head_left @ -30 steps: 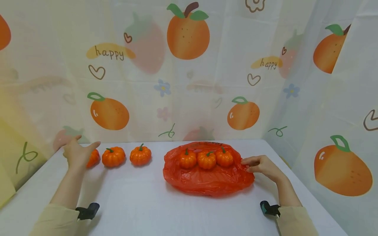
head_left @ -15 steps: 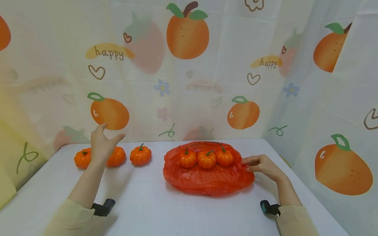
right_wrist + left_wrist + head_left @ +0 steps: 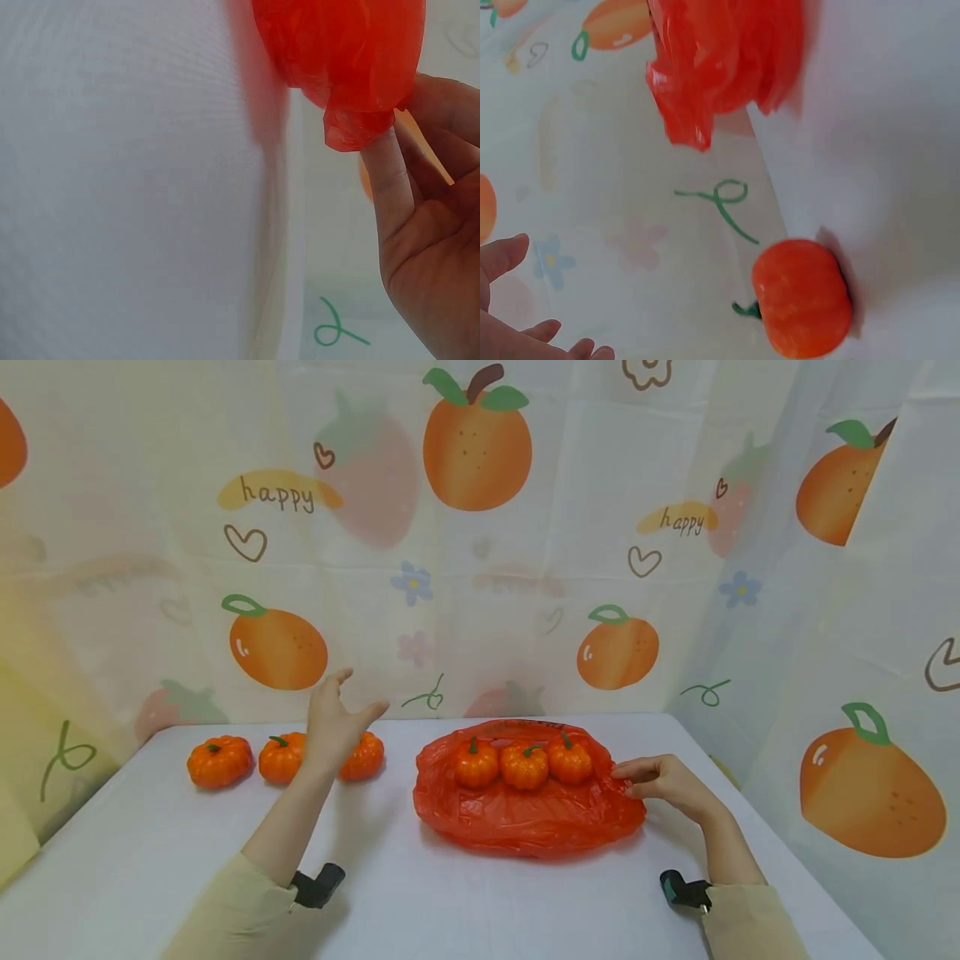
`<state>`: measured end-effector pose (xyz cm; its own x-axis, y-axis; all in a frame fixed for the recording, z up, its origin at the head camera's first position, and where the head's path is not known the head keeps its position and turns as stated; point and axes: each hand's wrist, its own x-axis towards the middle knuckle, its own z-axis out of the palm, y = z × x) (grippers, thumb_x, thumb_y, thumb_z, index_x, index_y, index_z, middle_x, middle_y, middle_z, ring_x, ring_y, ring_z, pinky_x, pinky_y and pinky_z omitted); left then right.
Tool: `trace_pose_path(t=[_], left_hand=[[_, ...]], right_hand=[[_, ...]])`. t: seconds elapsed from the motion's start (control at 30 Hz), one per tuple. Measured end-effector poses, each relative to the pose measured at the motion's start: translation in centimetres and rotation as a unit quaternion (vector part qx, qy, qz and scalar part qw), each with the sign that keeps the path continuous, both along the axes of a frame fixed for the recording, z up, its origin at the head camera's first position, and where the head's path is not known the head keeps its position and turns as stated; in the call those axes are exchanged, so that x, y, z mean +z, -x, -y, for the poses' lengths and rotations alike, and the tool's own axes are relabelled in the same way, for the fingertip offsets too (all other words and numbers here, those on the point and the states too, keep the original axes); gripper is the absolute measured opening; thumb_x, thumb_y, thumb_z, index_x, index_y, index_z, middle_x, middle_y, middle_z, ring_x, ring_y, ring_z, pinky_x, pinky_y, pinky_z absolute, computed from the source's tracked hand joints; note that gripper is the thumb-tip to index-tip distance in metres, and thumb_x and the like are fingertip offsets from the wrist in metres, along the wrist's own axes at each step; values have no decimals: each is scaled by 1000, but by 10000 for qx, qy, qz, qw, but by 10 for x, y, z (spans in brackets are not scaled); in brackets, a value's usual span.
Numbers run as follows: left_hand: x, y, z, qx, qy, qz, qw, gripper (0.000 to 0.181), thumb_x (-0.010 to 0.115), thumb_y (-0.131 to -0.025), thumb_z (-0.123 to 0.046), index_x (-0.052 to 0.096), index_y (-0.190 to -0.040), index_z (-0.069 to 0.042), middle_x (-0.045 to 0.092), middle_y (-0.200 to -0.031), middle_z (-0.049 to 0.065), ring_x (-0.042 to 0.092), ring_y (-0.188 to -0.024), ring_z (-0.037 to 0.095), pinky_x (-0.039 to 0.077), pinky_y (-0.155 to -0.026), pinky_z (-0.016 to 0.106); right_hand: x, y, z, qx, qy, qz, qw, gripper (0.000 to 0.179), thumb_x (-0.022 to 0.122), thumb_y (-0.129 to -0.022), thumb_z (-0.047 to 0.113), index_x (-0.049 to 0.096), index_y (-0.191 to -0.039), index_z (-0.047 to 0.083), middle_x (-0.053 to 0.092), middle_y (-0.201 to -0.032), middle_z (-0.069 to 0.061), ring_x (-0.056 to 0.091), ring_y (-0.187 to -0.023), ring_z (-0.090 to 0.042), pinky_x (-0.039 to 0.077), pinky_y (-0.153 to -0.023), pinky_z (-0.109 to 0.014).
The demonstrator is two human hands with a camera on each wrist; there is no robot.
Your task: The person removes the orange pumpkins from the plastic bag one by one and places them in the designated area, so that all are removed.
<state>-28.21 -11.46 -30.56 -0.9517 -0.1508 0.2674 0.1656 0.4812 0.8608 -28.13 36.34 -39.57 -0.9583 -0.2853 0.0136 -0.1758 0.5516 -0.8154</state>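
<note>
In the head view my left hand (image 3: 332, 727) hovers with thumb and fingers spread, holding nothing, and partly covers the rightmost of three small orange pumpkins in a row. That pumpkin (image 3: 365, 757) shows whole in the left wrist view. The middle pumpkin (image 3: 281, 760) and the leftmost pumpkin (image 3: 220, 762) lie further left. A red plastic bag (image 3: 517, 827) lies spread with its mouth towards me; inside it sit three pumpkins (image 3: 524, 767) side by side. At the bag's right edge my right hand (image 3: 667, 783) pinches the plastic between thumb and fingers, as the right wrist view confirms.
Everything stands on a white-covered table (image 3: 420, 910). Behind it hangs a pale curtain (image 3: 480, 635) printed with fruit, and another curtain side (image 3: 847, 643) closes in the right. Each wrist wears a black device (image 3: 318, 885).
My left hand has moved right, from over the leftmost pumpkin past the middle one to the rightmost. The right hand and the bag have stayed put.
</note>
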Motion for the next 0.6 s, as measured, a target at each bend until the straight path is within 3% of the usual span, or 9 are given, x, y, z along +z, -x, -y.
trace_pose_path(t=[0.43,0.6], left_hand=[[-16,2,-63,-798,-70,-263,9964,75,73,-87,-20,35,-149,-2,39,-150,20,41,-137,39,41,-113,55],[-22,-1,-81,-1025,-129,-185,9945,75,75,-87,-20,37,-148,-1,42,-148,20,43,-136,40,43,-112,54]], right_hand=[[0,1,0,50,9,-30,10000,37,64,-86,8,68,-121,-2,63,-132,-26,63,-115,-28,56,-85,-21],[-1,0,0,57,-14,-68,10000,36,64,-86,9,68,-121,-2,64,-130,-26,64,-111,-22,56,-84,-21]])
